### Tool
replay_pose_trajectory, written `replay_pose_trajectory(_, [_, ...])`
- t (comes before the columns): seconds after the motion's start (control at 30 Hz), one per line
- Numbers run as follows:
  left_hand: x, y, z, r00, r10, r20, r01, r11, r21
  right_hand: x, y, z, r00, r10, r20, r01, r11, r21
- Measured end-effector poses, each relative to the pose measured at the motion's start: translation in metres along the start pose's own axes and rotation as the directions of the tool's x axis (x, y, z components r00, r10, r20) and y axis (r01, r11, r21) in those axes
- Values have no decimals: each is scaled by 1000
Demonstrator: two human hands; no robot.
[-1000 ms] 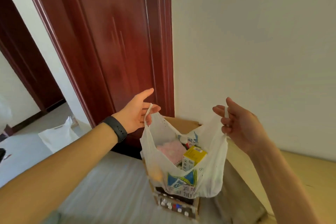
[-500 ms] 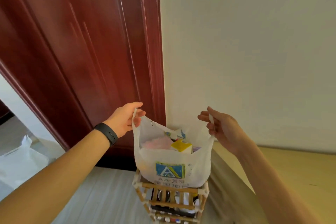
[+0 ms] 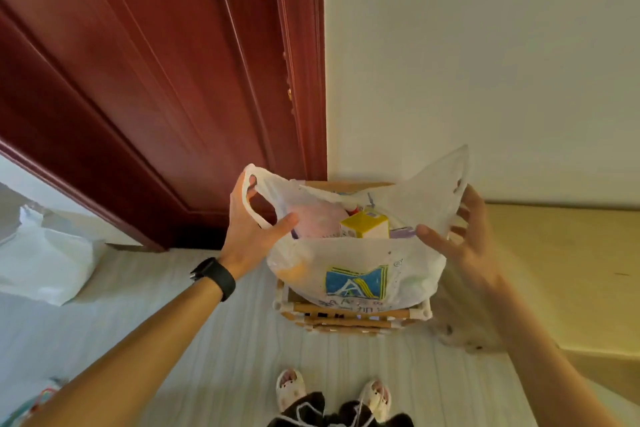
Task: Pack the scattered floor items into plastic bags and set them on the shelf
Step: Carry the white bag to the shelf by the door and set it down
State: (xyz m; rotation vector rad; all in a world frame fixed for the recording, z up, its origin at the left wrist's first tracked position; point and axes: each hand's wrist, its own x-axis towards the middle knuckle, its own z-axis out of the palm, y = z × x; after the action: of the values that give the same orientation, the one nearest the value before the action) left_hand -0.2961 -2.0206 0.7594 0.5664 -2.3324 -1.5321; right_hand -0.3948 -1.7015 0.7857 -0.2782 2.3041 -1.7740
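A white plastic bag (image 3: 356, 263) with a blue and yellow logo rests on top of a small wooden shelf (image 3: 349, 317) by the wall. Inside it I see a yellow box (image 3: 363, 224) and a pink item (image 3: 317, 218). My left hand (image 3: 249, 232) grips the bag's left handle, the loop draped over my fingers. My right hand (image 3: 464, 246) is at the bag's right side with fingers spread, thumb in front and fingers behind. The right handle stands up free above that hand.
A dark red door (image 3: 156, 80) stands just left of the shelf. Another white bag (image 3: 45, 263) lies on the pale floor at the left. A low yellow platform (image 3: 571, 270) runs along the right. My slippered feet (image 3: 291, 388) are below the shelf.
The bag came down from hanging by both handles and now sits on the shelf top. My right hand let go of its handle and spread; my view tilted downward.
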Motion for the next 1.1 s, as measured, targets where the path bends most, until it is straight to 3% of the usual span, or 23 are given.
replay_pose_trajectory(0.07, [0,-16,6,993,35,111,-38,999,29,4,20,12,998,31,52,-30,1000,-9])
replay_pose_trajectory(0.23, [6,-31,11,949,147,279,-187,975,124,32,37,41,979,87,-185,-112,985,-131])
replay_pose_trajectory(0.3, [8,-40,16,930,160,332,-232,954,189,42,38,51,974,148,-172,-175,973,-152])
replay_pose_trajectory(0.43, [18,-50,25,873,219,435,-429,770,473,56,47,65,963,235,-128,-260,935,-242])
replay_pose_trajectory(0.5, [26,-52,29,810,385,442,-579,641,504,52,43,76,975,188,-119,-218,916,-336])
replay_pose_trajectory(0.57, [30,-58,37,742,527,413,-669,554,495,46,41,85,985,113,-132,-148,942,-301])
replay_pose_trajectory(0.6, [29,-56,43,771,531,353,-635,599,487,42,37,87,983,94,-160,-130,963,-237])
replay_pose_trajectory(0.63, [25,-43,46,843,469,263,-536,704,465,41,35,87,977,80,-197,-117,976,-184])
replay_pose_trajectory(0.7, [16,-28,56,976,195,93,-214,928,304,38,26,87,969,65,-239,-94,989,-113])
replay_pose_trajectory(0.73, [13,-24,61,992,116,51,-125,958,256,36,22,87,970,58,-236,-86,990,-109])
replay_pose_trajectory(0.8, [5,-21,72,974,188,123,-219,914,342,30,13,93,987,5,-163,-38,979,-199])
replay_pose_trajectory(0.87, [-1,-20,80,898,224,378,-388,807,445,33,10,99,1000,-6,15,12,915,-404])
replay_pose_trajectory(0.93, [0,-21,83,814,227,535,-546,614,570,42,11,101,981,27,194,100,780,-618])
replay_pose_trajectory(1.0, [4,-26,80,751,281,597,-646,499,577,50,10,100,945,40,324,233,614,-754])
replay_pose_trajectory(1.1, [7,-33,68,736,483,474,-677,509,532,56,9,101,913,44,406,345,447,-825])
